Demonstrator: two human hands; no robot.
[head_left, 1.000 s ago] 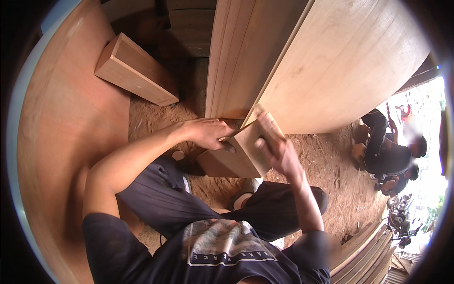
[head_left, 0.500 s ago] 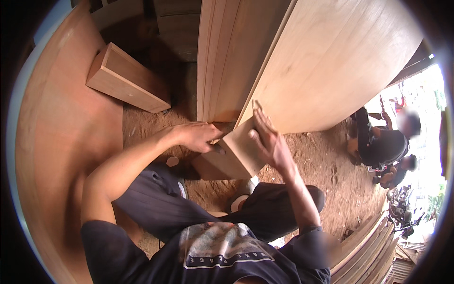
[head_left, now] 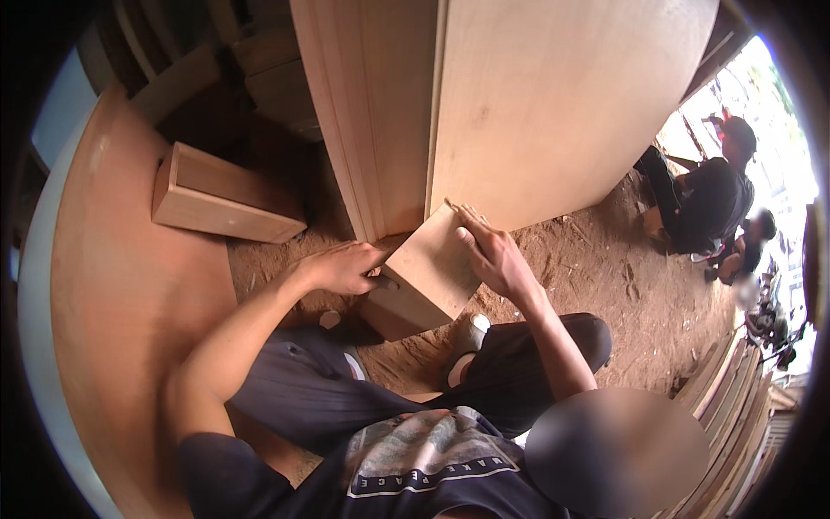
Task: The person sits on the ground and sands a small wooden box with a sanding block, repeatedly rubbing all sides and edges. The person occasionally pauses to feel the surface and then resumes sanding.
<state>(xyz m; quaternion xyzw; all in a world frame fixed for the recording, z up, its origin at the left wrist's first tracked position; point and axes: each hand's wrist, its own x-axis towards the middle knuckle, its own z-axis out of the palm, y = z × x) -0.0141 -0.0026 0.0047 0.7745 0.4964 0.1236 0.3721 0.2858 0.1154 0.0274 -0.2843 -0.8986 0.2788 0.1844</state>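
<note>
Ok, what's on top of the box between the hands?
Right hand over the right edge of the wooden box; bare wood shows across most of its upper face. What lies beneath that hand is hidden.

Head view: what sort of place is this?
Probably a woodworking shop: a bare wooden box in the middle, a large wooden panel behind it, and stacked boards at lower right.

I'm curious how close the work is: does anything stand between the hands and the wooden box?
Nothing visible does: the left hand is at the left edge of the wooden box, the right hand at its right edge. What lies beneath the right hand is hidden.
</note>
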